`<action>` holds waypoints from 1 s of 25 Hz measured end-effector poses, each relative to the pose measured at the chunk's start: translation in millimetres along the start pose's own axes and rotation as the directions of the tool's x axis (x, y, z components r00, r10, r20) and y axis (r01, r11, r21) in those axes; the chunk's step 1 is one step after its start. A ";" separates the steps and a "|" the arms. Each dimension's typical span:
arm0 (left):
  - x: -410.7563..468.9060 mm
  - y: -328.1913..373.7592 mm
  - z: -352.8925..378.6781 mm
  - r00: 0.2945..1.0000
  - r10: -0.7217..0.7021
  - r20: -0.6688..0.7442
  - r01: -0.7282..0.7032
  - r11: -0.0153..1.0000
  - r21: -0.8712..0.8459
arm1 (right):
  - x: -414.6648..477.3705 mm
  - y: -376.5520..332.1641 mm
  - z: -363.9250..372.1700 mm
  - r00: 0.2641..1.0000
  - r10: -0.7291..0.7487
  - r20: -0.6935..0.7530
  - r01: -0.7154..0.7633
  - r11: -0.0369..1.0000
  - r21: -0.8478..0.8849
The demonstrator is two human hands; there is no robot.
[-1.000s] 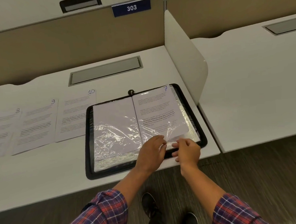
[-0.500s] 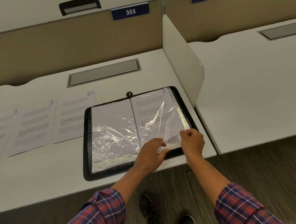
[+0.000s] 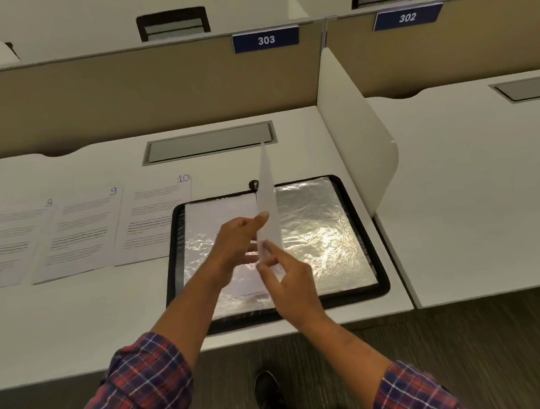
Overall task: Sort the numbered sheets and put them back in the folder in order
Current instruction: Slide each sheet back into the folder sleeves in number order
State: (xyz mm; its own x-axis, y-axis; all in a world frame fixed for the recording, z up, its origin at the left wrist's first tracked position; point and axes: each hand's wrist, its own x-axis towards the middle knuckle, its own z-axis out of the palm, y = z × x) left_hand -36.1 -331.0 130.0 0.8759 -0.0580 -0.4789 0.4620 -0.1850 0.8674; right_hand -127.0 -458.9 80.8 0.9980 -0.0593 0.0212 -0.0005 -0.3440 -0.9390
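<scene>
Floor: one dark shoe (image 3: 269,394) at 6 o'clock, below the edge of the desk (image 3: 80,326).
Right hand: the right hand (image 3: 291,285) reaches in from 5 o'clock. Forefinger and thumb are nipped on the near lower edge of the plastic pocket (image 3: 267,188), and the other fingers are curled under.
Left hand: the left hand (image 3: 238,244) comes in from 7 o'clock with its fingers nearly straight. The thumb tip rests on the pocket's left face. It looks like a steadying touch rather than a grip, and I cannot tell if any finger passes behind.
Plastic pocket: it stands on edge over the spine, seen almost edge-on, with its top leaning toward 12 o'clock. It looks whitish, so probably loaded. No number can be read from this angle.
Handling: judged light, thin and floppy, with a slick, glare-prone film. It is likely to buckle or slide if held at one corner only.
Where to hold: pinch a free edge low down with a second hand flat on the face, and keep clear of the bound side.
Folder: the folder (image 3: 382,279) lies open and flat on the desk, black zip border all round, zip puller (image 3: 253,184) at its 12 o'clock. There are crinkled shiny pockets on both halves, and the right half shows no printed text.
Loose sheets: at the folder's 9 o'clock, flat on the desk in a row, are sheet 10 (image 3: 154,221), then sheet 9 (image 3: 81,238), then sheet 8 (image 3: 9,248). Sheet 10's corner is tucked under the folder rim. By my reckoning these three are yet to be filed.
Far: grey cable hatch (image 3: 209,141) at 12 o'clock, white divider (image 3: 352,129) at 2 o'clock, and a label reading 303 (image 3: 266,40) on the back panel.
</scene>
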 end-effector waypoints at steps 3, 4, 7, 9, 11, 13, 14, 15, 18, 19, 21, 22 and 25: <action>6.3 -6.0 -32.0 0.988 0.047 -0.144 -0.045 0.999 0.016 | 4.0 -3.7 23.6 0.991 -0.006 0.132 0.010 1.000 -0.024; 7.9 -11.8 -42.5 0.984 0.053 -0.170 -0.050 0.999 0.022 | 6.7 -3.2 28.2 0.987 -0.007 0.161 0.010 1.000 -0.021; 12.6 -32.5 -73.0 0.969 0.007 -0.248 -0.007 1.000 0.000 | 19.9 4.7 35.6 0.993 0.016 0.116 -0.014 1.000 -0.018; 15.6 -47.4 -92.0 0.956 -0.040 -0.291 0.035 0.999 -0.024 | 30.5 19.1 37.7 0.994 0.069 0.082 -0.060 0.992 -0.114; 17.7 -62.0 -109.0 0.951 -0.066 -0.304 0.061 0.998 -0.024 | 38.8 35.6 43.6 0.983 0.119 0.137 -0.078 0.958 -0.277; 18.0 -74.3 -119.3 0.949 -0.056 -0.311 0.060 0.998 0.005 | 42.2 50.5 51.4 0.974 0.114 0.197 -0.017 0.900 -0.436; 19.3 -80.8 -122.8 0.946 -0.042 -0.322 0.058 0.997 0.041 | 42.7 56.2 55.7 0.971 0.098 0.217 0.023 0.869 -0.493; 22.2 -88.6 -126.6 0.939 -0.031 -0.343 0.064 0.994 0.088 | 42.2 60.3 61.0 0.968 0.081 0.236 0.061 0.841 -0.537; 31.8 -109.7 -134.9 0.918 0.003 -0.397 0.094 0.970 0.225 | 35.3 68.7 77.0 0.951 0.082 0.297 0.146 0.728 -0.670; 33.4 -115.2 -136.3 0.912 0.037 -0.408 0.089 0.954 0.285 | 32.6 71.5 81.8 0.947 0.089 0.310 0.168 0.686 -0.708; 33.2 -124.9 -136.7 0.904 0.137 -0.405 0.030 0.924 0.381 | 28.7 76.5 90.6 0.942 0.104 0.318 0.191 0.615 -0.765; 31.4 -128.2 -135.4 0.899 0.192 -0.394 -0.017 0.914 0.406 | 27.4 78.9 93.9 0.943 0.105 0.314 0.195 0.590 -0.784; 26.5 -142.6 -133.7 0.870 0.371 -0.326 -0.158 0.834 0.528 | 25.6 83.3 98.6 0.955 0.084 0.284 0.195 0.541 -0.818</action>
State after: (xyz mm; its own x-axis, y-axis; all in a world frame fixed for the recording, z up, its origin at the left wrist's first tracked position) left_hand -60.3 -175.0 11.7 0.9783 0.2008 -0.0507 0.1739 -0.6633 0.7279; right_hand -95.3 -396.7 -30.8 0.9712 0.1802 -0.1559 0.1431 -0.9642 -0.2235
